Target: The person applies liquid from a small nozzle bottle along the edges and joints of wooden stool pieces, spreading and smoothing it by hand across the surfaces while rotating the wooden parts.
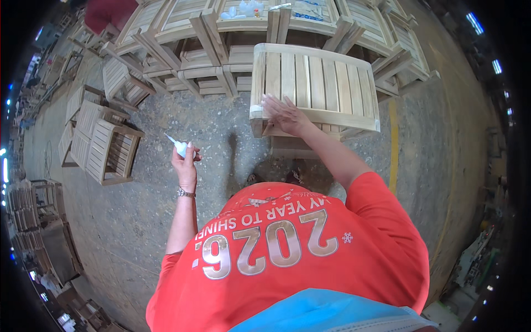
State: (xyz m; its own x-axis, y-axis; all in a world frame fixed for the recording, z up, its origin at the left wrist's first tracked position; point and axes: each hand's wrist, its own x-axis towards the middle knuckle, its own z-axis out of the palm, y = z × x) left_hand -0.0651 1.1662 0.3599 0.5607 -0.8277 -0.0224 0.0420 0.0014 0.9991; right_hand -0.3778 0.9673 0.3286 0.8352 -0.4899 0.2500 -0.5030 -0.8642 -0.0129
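My left hand is closed around a small white squeeze bottle with a long thin nozzle that points up and away to the left. It is held over the floor, apart from any furniture. My right hand lies with fingers stretched on the near left corner of a slatted wooden piece of furniture, touching its frame and slats. Pale whitish patches show at the corners of that piece. Its legs are mostly hidden beneath the top.
Behind it stands a long row of stacked slatted wooden furniture. Small bottles and blue items lie on top. More slatted pieces sit on the concrete floor at left. A yellow line runs along the right.
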